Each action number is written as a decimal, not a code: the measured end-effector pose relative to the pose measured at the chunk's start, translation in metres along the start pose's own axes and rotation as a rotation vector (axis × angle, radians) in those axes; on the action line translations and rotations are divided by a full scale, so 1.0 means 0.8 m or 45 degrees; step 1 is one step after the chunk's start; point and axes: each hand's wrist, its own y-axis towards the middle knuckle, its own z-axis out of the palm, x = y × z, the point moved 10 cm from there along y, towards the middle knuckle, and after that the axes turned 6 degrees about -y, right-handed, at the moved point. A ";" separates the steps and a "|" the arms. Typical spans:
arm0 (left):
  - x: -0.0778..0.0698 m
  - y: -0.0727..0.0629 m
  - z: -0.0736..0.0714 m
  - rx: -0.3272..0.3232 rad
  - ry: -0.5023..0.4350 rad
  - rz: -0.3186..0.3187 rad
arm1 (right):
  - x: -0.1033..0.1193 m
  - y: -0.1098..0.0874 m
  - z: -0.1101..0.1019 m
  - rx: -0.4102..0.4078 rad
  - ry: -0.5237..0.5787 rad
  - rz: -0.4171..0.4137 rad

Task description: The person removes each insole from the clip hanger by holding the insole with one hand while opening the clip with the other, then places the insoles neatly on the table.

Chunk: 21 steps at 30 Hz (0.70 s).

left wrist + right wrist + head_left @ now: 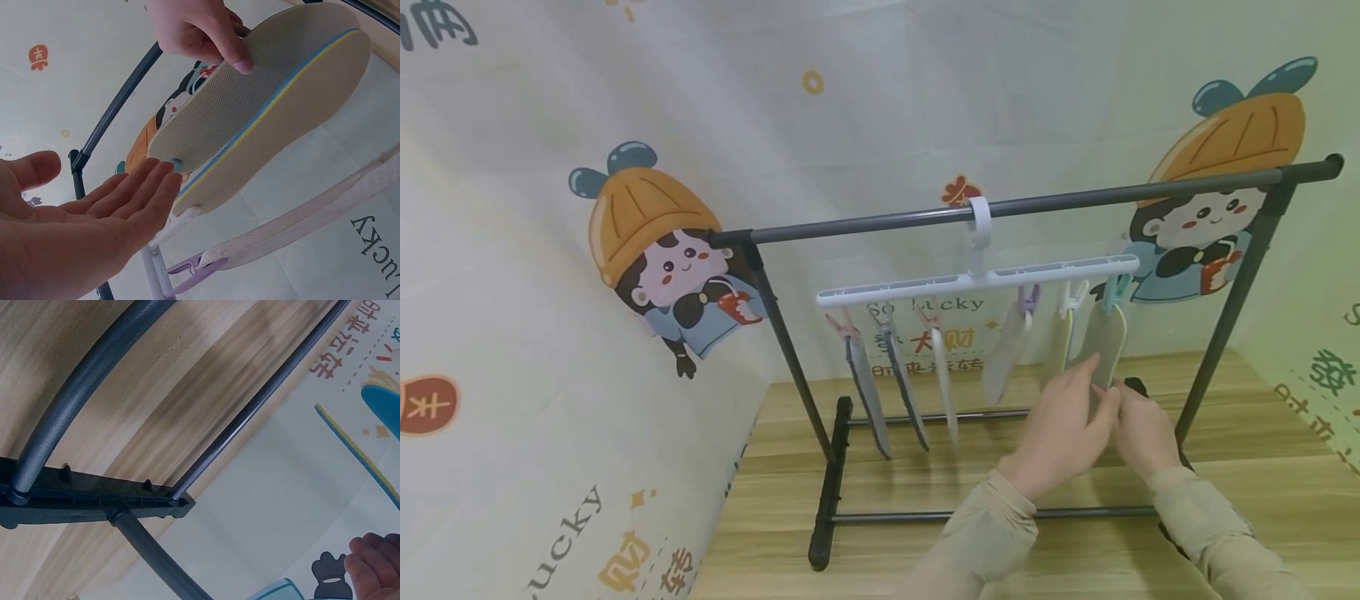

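Note:
A grey mesh insole [1103, 335] hangs from a teal clip [1117, 292] at the right end of a white clip hanger [910, 287]. My right hand [1144, 429] pinches this insole by its lower edge, thumb on the mesh face in the left wrist view. My left hand [94, 219] has its fingers stretched out beside the insole, thumb apart; whether the fingertips touch is unclear. Beside it, an insole with a blue and yellow edge [294, 106] hangs from a white clip [1072, 298]. In the right wrist view, only some fingers [375, 562] show at the corner.
The hanger hooks over a dark metal rack's top bar [865, 223]. Further left hang a pale insole from a purple clip [1028, 300] and several more from other clips. The rack stands on a wood-grain surface [760, 517], before a printed cloth backdrop [865, 108].

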 end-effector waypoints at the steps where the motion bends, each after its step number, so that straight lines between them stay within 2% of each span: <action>1: -0.001 0.002 0.000 -0.002 0.000 0.002 | 0.000 0.000 -0.001 -0.005 0.002 -0.004; 11: -0.005 0.011 0.002 -0.015 0.001 0.030 | -0.004 -0.011 0.004 0.057 -0.007 0.026; 21: -0.010 0.012 0.001 -0.043 -0.011 0.037 | -0.005 -0.027 0.002 0.022 -0.017 0.015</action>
